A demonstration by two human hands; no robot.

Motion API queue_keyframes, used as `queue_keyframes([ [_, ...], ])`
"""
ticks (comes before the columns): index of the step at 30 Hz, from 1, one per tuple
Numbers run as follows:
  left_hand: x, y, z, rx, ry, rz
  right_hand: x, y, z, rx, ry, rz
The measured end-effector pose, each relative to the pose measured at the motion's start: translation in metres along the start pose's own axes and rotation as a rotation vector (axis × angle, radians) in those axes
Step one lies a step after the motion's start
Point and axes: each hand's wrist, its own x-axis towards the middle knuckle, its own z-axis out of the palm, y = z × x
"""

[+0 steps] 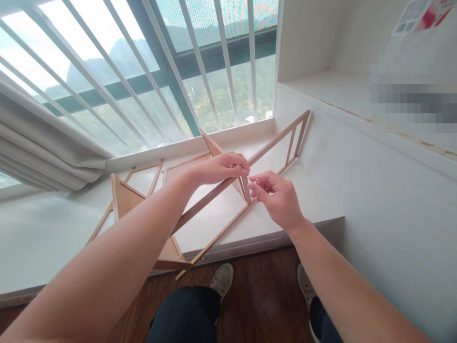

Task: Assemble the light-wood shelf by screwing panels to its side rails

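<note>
A light-brown wooden frame of long rails and flat panels lies tilted on the white window ledge. Just above its upper long rail is my left hand, curled round several small whitish pieces too small to identify. My right hand is closed in a pinch on a thin metal piece, whose tip points toward my left fingertips and the rail. The exact kind of that piece is unclear. Beneath the hands, a short crosspiece joins the two long rails.
A barred window rises behind the ledge, with a grey curtain at left. To the right stands a white wall with a shelf. Below are the dark wooden floor and my shoes.
</note>
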Motion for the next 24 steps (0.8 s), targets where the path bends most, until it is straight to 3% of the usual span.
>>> queue_keyframes([
  [11, 0.001, 0.001, -0.003, 0.031, -0.019, 0.015, 0.002, 0.000, -0.004, -0.049, -0.029, -0.009],
  [24, 0.001, 0.002, -0.004, 0.023, -0.033, 0.026, 0.000, 0.000, -0.011, -0.153, 0.003, -0.223],
])
